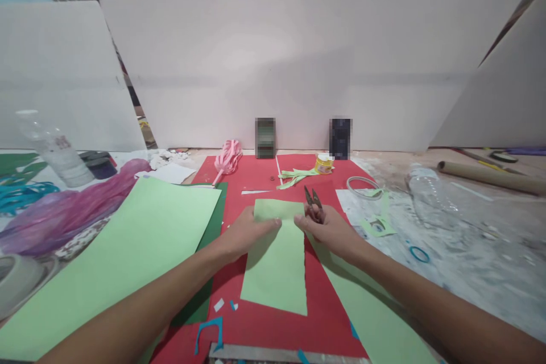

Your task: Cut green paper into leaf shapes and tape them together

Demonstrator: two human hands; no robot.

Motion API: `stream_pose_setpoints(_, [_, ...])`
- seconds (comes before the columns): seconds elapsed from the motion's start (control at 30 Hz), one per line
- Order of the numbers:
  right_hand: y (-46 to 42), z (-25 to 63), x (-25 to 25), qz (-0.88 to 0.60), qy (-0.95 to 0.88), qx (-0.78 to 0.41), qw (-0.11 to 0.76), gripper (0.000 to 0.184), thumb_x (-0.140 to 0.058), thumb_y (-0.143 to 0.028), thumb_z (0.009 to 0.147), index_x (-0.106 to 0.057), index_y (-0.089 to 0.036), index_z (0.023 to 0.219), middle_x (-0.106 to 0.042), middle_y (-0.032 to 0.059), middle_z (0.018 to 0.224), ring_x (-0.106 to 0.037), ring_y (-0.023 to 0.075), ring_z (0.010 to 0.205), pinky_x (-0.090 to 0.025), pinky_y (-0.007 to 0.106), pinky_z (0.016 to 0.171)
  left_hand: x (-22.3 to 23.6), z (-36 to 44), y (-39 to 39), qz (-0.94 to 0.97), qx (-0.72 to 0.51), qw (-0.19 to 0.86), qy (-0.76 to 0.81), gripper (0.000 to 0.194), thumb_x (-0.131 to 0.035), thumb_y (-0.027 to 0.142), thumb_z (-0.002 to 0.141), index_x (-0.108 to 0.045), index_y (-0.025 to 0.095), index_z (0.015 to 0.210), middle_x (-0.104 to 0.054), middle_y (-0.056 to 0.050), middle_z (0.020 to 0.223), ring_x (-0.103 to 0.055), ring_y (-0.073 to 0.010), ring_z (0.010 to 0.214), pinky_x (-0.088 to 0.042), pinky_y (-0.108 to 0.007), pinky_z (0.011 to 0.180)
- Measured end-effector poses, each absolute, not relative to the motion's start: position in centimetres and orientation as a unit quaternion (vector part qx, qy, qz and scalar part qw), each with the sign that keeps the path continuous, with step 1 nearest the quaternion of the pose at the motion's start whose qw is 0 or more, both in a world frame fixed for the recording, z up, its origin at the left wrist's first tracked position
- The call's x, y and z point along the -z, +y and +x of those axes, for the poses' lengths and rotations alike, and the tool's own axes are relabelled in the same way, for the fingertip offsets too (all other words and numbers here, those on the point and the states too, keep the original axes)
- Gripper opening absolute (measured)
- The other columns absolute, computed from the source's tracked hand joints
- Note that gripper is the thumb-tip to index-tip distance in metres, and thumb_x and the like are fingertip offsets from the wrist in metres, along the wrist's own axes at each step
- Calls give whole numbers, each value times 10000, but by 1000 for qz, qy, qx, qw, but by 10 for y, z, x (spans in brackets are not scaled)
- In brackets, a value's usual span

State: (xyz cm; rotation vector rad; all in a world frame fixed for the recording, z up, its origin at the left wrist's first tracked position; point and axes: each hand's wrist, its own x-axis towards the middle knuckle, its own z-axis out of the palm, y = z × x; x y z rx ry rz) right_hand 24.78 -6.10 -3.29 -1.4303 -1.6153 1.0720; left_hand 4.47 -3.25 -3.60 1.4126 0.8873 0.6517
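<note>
A light green sheet of paper (275, 267) with a ragged right edge is held over a red sheet in front of me. My left hand (256, 230) pinches its upper left side, thumb on top. At its upper right edge, the thumb of my right hand (326, 230) presses on the paper. That same hand also grips a small pair of scissors (313, 198), their two dark pointed blades apart and aimed away from me; the handles are hidden in the fingers. Larger light green sheets lie to the left (140, 239) and under my right forearm (362, 290).
Behind the paper are a pink ribbon bundle (229, 156), green strips (298, 175) and a yellow tape roll (324, 165). Two blurred upright objects lean at the white board (290, 68). Plastic bottles stand left (60, 151) and lie right (430, 196); a cardboard tube (490, 177) is farther right.
</note>
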Motion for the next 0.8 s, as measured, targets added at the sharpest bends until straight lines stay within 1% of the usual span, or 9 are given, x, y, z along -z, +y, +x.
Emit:
stream_pose_setpoints(0.13, [-59,251,32,-558,-654,-392,328,342,-555,-492,793,-454,-197,654,-358,-52,564,-347,110,526,-258,250,515,34,41,-31,672,-248,557,419,386,-587,466,800,-657,174,1043,-703,-69,906,-657,-230,799,-502,-319,678])
stream_pose_setpoints(0.23, [-58,253,30,-569,-678,-354,302,316,-548,-478,797,-533,-180,691,-404,-33,604,-385,122,564,-280,250,526,24,31,-9,755,-243,416,445,410,-552,540,795,-675,184,956,-691,-52,858,-627,-214,749,-473,-297,637])
stream_pose_setpoints(0.3, [-58,253,30,-575,-683,-339,297,281,-539,-448,807,-544,-179,725,-412,-31,617,-390,122,569,-284,246,526,14,22,21,766,-317,297,474,419,-471,541,839,-662,204,998,-681,-56,968,-616,-216,848,-476,-306,731])
stream_pose_setpoints(0.37, [-58,252,30,-577,-679,-341,301,221,-536,-402,813,-561,-182,804,-433,-31,632,-406,121,571,-300,240,528,6,12,60,742,-350,142,554,401,-454,508,844,-647,197,1006,-665,-78,986,-605,-238,891,-472,-338,781])
stream_pose_setpoints(0.47, [-58,252,33,-583,-675,-340,297,173,-532,-319,806,-587,-197,915,-511,-20,671,-467,126,591,-347,235,550,6,0,118,734,-276,-20,620,432,-491,461,816,-586,211,1155,-574,-135,1199,-535,-317,1099,-436,-421,889])
stream_pose_setpoints(0.53, [-58,253,35,-591,-684,-323,280,159,-525,-286,801,-604,-210,916,-577,-5,704,-518,137,618,-369,238,566,14,-7,146,705,-196,-34,681,574,-513,517,782,-490,236,1281,-483,-169,1327,-485,-386,1166,-423,-489,885])
stream_pose_setpoints(0.6, [-57,255,37,-593,-697,-310,256,138,-519,-253,793,-620,-219,881,-634,9,742,-567,152,658,-383,239,575,24,-15,165,694,-162,-6,702,591,-539,517,755,-511,194,1249,-541,-213,1248,-554,-404,1062,-445,-500,822])
stream_pose_setpoints(0.7, [-53,259,37,-595,-710,-295,232,138,-525,-207,766,-629,-229,854,-673,9,758,-607,164,683,-390,233,568,33,-30,178,695,-155,25,702,502,-561,421,740,-560,170,1175,-658,-183,1044,-624,-364,918,-472,-436,747])
stream_pose_setpoints(0.8, [-49,265,32,-599,-710,-288,234,161,-530,-221,768,-625,-233,897,-678,8,750,-629,174,676,-400,236,563,31,-46,180,713,-185,27,676,519,-540,322,740,-524,207,1246,-664,-124,1100,-623,-309,965,-474,-364,760])
